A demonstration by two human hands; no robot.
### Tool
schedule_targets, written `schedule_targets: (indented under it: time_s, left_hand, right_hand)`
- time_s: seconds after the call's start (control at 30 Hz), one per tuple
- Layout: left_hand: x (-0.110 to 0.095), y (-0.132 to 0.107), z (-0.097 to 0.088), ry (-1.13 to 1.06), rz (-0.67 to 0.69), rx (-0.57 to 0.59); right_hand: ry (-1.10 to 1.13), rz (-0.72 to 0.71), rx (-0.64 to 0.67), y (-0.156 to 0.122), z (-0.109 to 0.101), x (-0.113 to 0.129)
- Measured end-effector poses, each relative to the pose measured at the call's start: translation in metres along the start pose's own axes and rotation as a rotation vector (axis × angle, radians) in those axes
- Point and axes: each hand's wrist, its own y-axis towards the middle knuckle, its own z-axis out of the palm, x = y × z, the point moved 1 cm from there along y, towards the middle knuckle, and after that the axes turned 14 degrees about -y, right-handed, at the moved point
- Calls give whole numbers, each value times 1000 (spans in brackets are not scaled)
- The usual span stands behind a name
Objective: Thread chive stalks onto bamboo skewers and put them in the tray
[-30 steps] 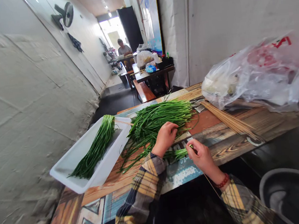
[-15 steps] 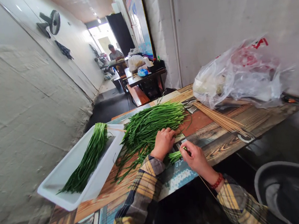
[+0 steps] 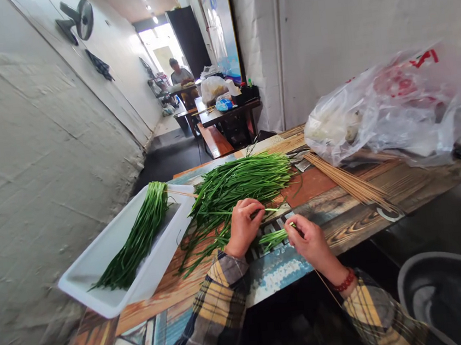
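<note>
The left hand's (image 3: 242, 227) fingers pinch one green stem (image 3: 273, 209) near its pale end, seemingly keeping it straight. The right hand's (image 3: 309, 241) fingers grip a small bunch (image 3: 272, 239) at nine o'clock and a thin stick (image 3: 327, 287) pointing to five. From the hands, the leafy pile (image 3: 247, 179) lies at eleven on the surface (image 3: 278, 272), likely for reach; loose sticks (image 3: 347, 185) at two; the white tray (image 3: 172, 242) at nine, its walls probably containing the larger bundle (image 3: 138, 237).

L hand (image 3: 244, 227), curled down at near edge of heap (image 3: 247, 176) ~½ sec ago, now raised a bit w/ 1 stalk (image 3: 272, 209) pinched, pale end sticking out twd R hand (image 3: 308, 238) side.
</note>
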Motion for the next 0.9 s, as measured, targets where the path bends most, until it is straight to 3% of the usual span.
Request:
schedule_targets:
  time_s: [0.3,0.53,0.9]
  left_hand:
    - [-16,-5,5,54,-39,118]
    - [-23,-8,12,-160,-32,206]
    - [-24,-7,11,-420,-72,190]
  right_hand:
    - [119,172,36,0,1,-3]
    - [125,171,13,1,0,-5]
    - [127,166,17,0,-1,-5]
